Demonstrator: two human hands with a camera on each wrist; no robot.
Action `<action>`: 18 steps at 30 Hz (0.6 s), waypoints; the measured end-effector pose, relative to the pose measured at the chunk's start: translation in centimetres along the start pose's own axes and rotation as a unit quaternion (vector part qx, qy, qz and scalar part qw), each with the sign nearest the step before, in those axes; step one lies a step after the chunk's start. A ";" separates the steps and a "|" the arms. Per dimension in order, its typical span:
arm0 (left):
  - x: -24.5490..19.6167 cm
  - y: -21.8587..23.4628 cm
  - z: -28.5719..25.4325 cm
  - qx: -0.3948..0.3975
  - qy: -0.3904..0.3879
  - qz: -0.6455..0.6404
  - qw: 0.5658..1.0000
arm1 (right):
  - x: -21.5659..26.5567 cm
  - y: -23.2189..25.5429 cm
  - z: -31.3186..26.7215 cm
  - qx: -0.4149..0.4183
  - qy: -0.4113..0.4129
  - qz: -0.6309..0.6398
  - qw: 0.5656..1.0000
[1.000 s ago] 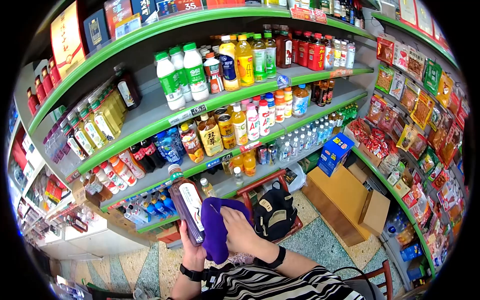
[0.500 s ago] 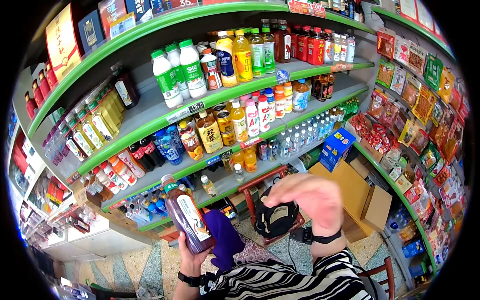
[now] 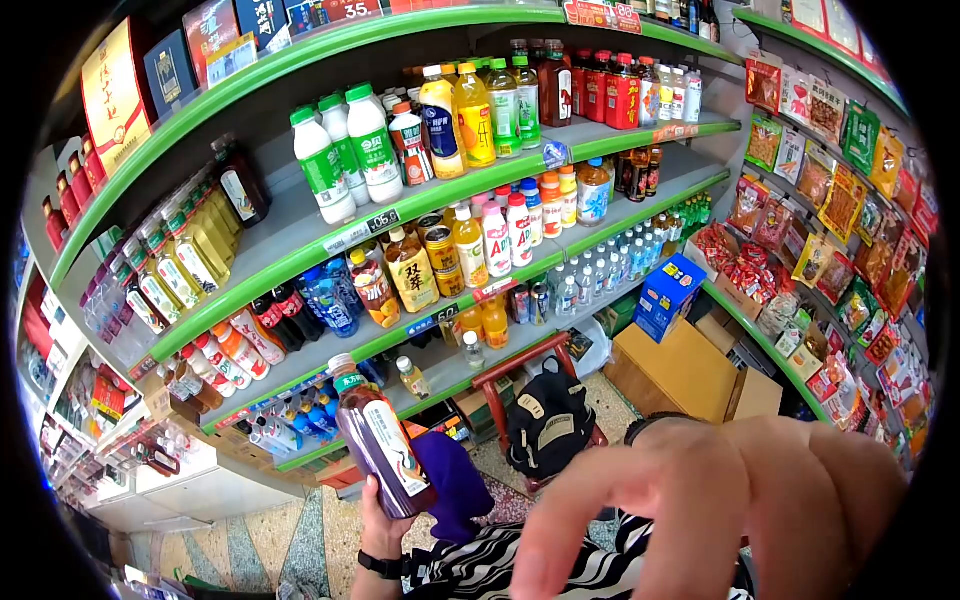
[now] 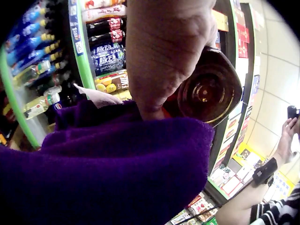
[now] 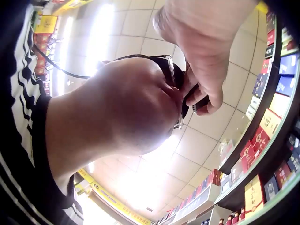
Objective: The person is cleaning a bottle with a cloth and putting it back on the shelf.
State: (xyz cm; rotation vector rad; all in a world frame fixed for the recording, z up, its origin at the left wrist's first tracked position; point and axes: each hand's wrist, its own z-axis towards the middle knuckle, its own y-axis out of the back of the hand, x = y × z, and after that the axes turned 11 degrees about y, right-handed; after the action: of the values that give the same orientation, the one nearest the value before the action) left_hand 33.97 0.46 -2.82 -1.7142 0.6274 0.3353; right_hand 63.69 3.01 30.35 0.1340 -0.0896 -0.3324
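My left hand (image 3: pixel 383 527) grips the lower part of a dark reddish-brown drink bottle (image 3: pixel 385 450) with a white label, tilted with its cap toward the shelves. A purple cloth (image 3: pixel 456 487) hangs beside the bottle at the same hand. In the left wrist view the cloth (image 4: pixel 122 173) fills the lower part, below the bottle's round base (image 4: pixel 206 93). Raised close to the head camera, my right hand (image 3: pixel 730 500) looks large, its fingers loosely bent. The right wrist view has this hand (image 5: pixel 201 56) up at the person's face, fingertips by the glasses, holding no visible object.
Green-edged shelves (image 3: pixel 590 145) with rows of bottles stand in front. A black backpack (image 3: pixel 550 420) sits on a red chair (image 3: pixel 490 400). Cardboard boxes (image 3: pixel 665 370) and a blue box (image 3: pixel 668 297) are to the right, near hanging snack packets (image 3: pixel 845 205).
My right hand has left the purple cloth and risen right, up to the face and close to the head camera. The left hand keeps the bottle and cloth low in front.
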 end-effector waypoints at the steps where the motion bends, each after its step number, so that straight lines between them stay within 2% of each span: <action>1: 0.0 0.1 0.0 0.001 0.002 0.000 1.000 | -0.3 -0.1 0.1 0.001 0.000 0.001 1.000; 8: 1.3 2.0 0.7 0.001 0.016 0.025 1.000 | -1.3 -0.5 -0.3 0.001 -0.004 0.020 1.000; 10: 1.1 1.4 0.5 0.009 0.045 0.038 0.998 | -1.6 -0.9 -0.5 -0.001 -0.009 0.029 1.000; 11: 1.6 2.5 0.9 0.002 0.045 0.031 0.999 | -1.8 -0.9 -0.5 -0.003 -0.010 0.034 0.999; 14: 1.3 1.3 0.4 0.021 0.070 0.048 0.996 | -2.0 -1.0 -0.6 -0.002 -0.012 0.042 0.999; 15: 1.3 0.6 0.4 0.023 0.053 0.064 0.996 | -2.0 -1.0 -0.6 -0.002 -0.014 0.046 0.999; 18: 1.5 1.0 0.4 0.027 0.075 0.057 0.995 | -2.0 -1.4 -0.5 0.001 -0.017 0.056 0.998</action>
State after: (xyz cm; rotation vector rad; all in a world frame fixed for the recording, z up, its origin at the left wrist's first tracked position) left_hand 34.66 0.35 -4.52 -1.6652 0.8390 0.2676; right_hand 61.39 2.38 29.53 0.1257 -0.1304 -0.2227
